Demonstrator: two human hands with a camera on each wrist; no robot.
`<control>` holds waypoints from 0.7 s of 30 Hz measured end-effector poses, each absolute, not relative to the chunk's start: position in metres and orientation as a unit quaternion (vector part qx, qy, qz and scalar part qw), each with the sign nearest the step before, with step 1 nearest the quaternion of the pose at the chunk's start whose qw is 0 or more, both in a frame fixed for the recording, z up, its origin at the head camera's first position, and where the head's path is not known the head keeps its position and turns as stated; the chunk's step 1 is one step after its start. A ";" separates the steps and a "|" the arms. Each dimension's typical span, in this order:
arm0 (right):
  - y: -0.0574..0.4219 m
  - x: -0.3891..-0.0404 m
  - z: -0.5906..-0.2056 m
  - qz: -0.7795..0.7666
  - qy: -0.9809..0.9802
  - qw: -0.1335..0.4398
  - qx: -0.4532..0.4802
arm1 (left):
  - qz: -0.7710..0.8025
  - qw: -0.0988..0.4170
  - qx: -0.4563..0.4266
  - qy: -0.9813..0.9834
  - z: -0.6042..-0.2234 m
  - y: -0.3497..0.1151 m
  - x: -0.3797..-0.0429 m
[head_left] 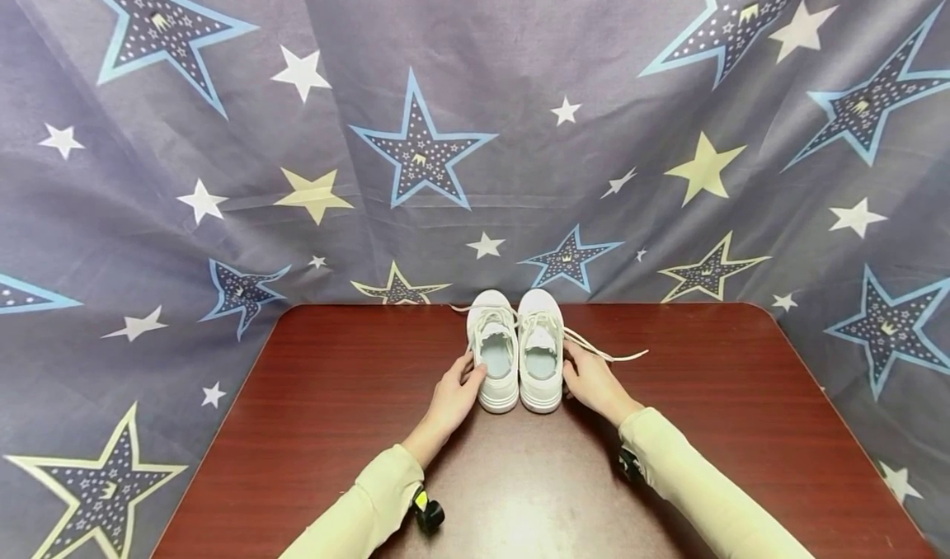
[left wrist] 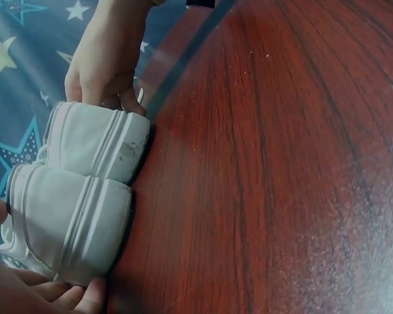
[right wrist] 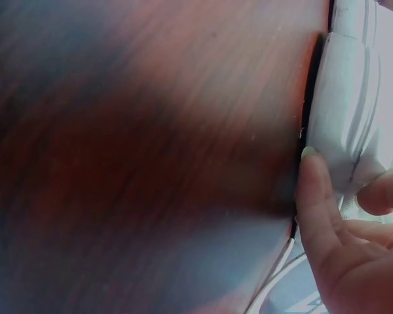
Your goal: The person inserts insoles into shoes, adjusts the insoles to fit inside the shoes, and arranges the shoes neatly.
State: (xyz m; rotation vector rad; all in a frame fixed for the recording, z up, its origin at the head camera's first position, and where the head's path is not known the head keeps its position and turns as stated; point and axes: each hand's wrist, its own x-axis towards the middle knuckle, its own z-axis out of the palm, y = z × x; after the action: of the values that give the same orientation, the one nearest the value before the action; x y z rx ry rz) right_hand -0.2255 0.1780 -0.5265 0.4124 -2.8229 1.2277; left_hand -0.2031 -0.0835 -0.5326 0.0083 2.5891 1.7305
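Two white sneakers (head_left: 499,390) (left wrist: 72,216) stand side by side on the table, toes toward the curtain and heels toward me. My left hand (head_left: 454,390) holds the left sneaker, its thumb at the collar and its other fingers along the outer side. Against the outer side of the right sneaker (head_left: 541,390) rest the fingers of my right hand (head_left: 594,378). In the right wrist view, one extended finger (right wrist: 314,190) touches low along that sneaker's sole. A loose lace (head_left: 604,353) trails out to the right. Scuff marks show on the right heel in the left wrist view.
The reddish-brown wooden table (head_left: 356,353) has rounded far corners. Behind it and at both sides hangs a grey-blue curtain (head_left: 519,163) printed with stars. The sneakers' toes reach the table's far edge. A small black camera (head_left: 429,511) is strapped under the left wrist.
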 end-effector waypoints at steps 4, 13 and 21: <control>0.177 -0.226 -0.526 0.387 -0.913 0.019 0.131 | 0.547 0.011 0.002 0.837 -0.533 -0.085 -0.204; 0.175 -0.228 -0.528 0.385 -0.911 0.025 0.145 | 0.533 0.019 0.001 0.846 -0.532 -0.087 -0.203; 0.177 -0.227 -0.529 0.374 -0.913 0.044 0.158 | 0.540 0.020 0.010 0.842 -0.532 -0.087 -0.202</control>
State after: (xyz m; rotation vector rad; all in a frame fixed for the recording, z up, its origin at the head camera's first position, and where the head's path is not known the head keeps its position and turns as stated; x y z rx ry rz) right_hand -0.2266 0.1767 -0.5290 0.4824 -2.7907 1.1426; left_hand -0.2022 -0.0873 -0.5320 0.0308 2.6102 1.6736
